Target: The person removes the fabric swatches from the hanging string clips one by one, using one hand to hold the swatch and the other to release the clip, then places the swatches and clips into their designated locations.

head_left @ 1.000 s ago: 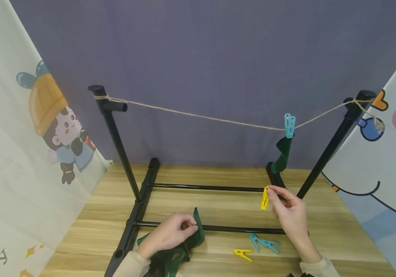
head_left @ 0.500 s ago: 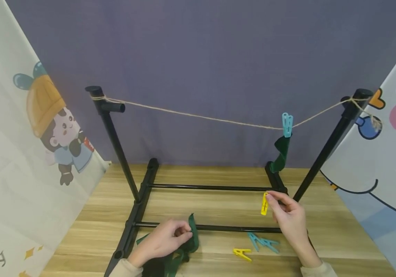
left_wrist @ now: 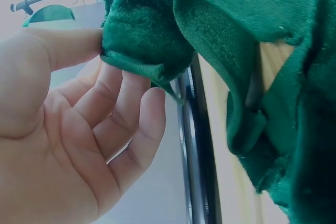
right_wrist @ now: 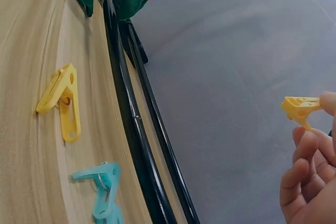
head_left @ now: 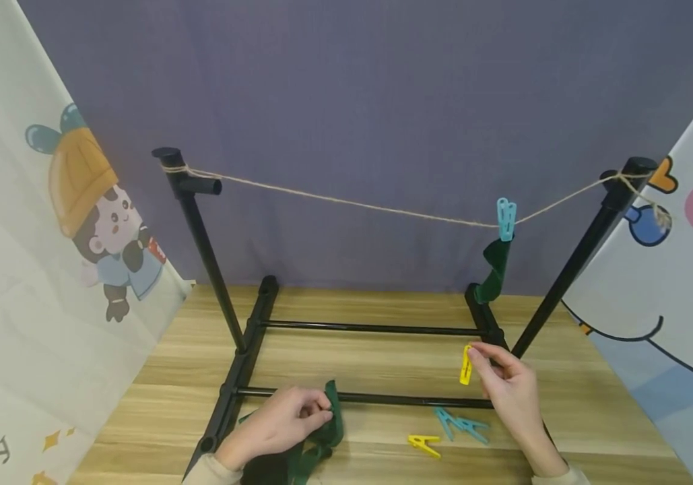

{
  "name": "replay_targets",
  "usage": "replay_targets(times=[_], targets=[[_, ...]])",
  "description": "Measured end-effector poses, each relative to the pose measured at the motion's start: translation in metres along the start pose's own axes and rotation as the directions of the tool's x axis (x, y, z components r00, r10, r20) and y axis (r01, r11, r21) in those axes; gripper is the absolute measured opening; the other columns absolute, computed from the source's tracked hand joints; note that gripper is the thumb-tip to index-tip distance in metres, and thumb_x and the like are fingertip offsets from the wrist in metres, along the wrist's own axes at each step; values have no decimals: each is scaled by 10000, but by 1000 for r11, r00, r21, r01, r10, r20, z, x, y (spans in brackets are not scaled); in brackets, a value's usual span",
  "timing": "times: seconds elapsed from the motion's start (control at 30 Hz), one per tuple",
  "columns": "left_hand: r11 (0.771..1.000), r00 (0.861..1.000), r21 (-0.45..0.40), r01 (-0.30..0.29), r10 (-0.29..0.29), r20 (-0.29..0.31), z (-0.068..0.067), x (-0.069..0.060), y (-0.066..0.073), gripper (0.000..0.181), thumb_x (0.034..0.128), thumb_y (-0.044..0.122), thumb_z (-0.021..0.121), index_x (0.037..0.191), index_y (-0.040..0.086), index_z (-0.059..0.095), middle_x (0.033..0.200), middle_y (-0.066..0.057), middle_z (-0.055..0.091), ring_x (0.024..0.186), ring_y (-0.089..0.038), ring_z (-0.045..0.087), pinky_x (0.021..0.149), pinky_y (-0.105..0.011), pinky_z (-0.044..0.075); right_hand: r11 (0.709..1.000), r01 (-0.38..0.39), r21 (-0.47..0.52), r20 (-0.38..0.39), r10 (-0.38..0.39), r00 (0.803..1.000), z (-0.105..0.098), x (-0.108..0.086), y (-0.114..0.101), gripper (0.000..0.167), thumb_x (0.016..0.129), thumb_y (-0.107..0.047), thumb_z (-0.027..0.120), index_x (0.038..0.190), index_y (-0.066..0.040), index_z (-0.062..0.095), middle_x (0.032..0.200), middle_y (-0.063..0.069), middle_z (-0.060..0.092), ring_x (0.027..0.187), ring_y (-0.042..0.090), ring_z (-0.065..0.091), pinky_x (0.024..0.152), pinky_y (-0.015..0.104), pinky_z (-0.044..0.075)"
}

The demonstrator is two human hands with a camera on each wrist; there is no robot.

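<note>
My left hand pinches an end of a dark green velvety cloth strip between thumb and fingers; the rest of the green cloth lies bunched below that hand. In my right hand a yellow clothespin is pinched by thumb and forefinger, held above the table. A blue clothespin sits on the twine toward the right, with a twisted green strip hanging from it. Part of the bunched cloth is cut off by the head view's lower edge.
Black posts and floor bars make a frame on the wooden table. Another yellow clothespin and two blue clothespins lie in front of it. A grey-purple curtain hangs behind, with printed sheets at both sides.
Both hands have come slightly lower and nearer, the left also a little leftward, still holding the green strip and the yellow clothespin. The clothespins on the table and the twine stay put.
</note>
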State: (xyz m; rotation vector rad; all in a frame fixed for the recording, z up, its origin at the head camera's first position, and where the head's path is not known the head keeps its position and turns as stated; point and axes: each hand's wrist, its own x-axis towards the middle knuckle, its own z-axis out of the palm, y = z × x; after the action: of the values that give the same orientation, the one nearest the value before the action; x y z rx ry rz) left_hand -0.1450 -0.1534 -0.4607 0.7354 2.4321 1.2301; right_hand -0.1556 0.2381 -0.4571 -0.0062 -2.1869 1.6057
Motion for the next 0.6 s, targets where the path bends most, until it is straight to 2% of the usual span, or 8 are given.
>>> replay_targets(times=[0.17, 0.33, 0.47, 0.6], targets=[[1000, 1000, 8, 2, -3, 7, -4, -5, 4, 150, 1077, 305, 645, 1056, 207, 756, 776, 104, 673, 642, -2, 563, 631, -224, 504, 1000, 0, 8, 7, 0, 1000, -1, -2, 2, 165, 1006, -54, 730, 1139, 39, 758, 574, -100, 605, 386, 121, 451, 383, 280, 368], [1000, 1000, 4, 9, -9, 21, -6, -11, 1, 136, 1077, 304, 646, 1058, 219, 751, 780, 75, 680, 640, 1, 559, 634, -221, 501, 1000, -20, 3, 6, 20, 1000, -4, -5, 5, 156, 1008, -60, 730, 1127, 36, 761, 536, -77, 579, 381, 70, 433, 388, 284, 374], [999, 998, -8, 36, -35, 56, -5, -14, -5, 139, 1073, 309, 650, 1054, 221, 757, 783, 29, 689, 614, 2, 542, 587, -214, 486, 998, -55, -35, 14, 56, 998, -6, -8, 7, 180, 1012, -124, 745, 1133, 6, 774, 518, -58, 568, 391, 80, 432, 400, 284, 390], [997, 991, -12, 77, -76, 111, -4, -19, -11, 128, 1059, 285, 670, 1057, 197, 763, 758, 73, 653, 590, 4, 513, 541, -198, 443, 996, -63, -64, 39, 65, 997, -6, -10, 10, 185, 1004, -141, 760, 1135, -13, 783, 509, -24, 561, 392, 93, 416, 391, 295, 375]])
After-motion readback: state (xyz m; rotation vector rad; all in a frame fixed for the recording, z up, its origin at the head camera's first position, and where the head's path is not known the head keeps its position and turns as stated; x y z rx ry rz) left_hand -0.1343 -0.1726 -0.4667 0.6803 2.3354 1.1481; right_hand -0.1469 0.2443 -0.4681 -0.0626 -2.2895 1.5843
